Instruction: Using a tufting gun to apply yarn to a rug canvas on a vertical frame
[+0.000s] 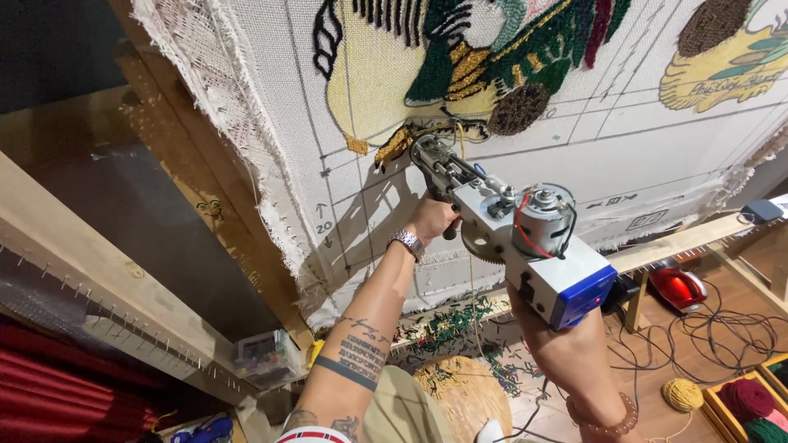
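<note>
A grey and blue tufting gun (513, 238) is pressed with its needle tip against a white backing cloth (574, 156) stretched on a wooden frame. My left hand (432, 219), with a metal watch on the wrist, grips the gun's front handle. My right hand (533, 316) holds the rear handle from below and is mostly hidden behind the gun's blue end. The cloth bears tufted yarn shapes in yellow, green, black and brown (460, 74) just above the needle. A yellow yarn strand runs down from the gun.
The wooden frame's beam (98, 287) with nail strips runs at the left, another rail (681, 242) at the right. Yarn scraps litter the floor (460, 328). A yellow yarn ball (683, 395), a red appliance (677, 287), black cables and bins of yarn sit at the right.
</note>
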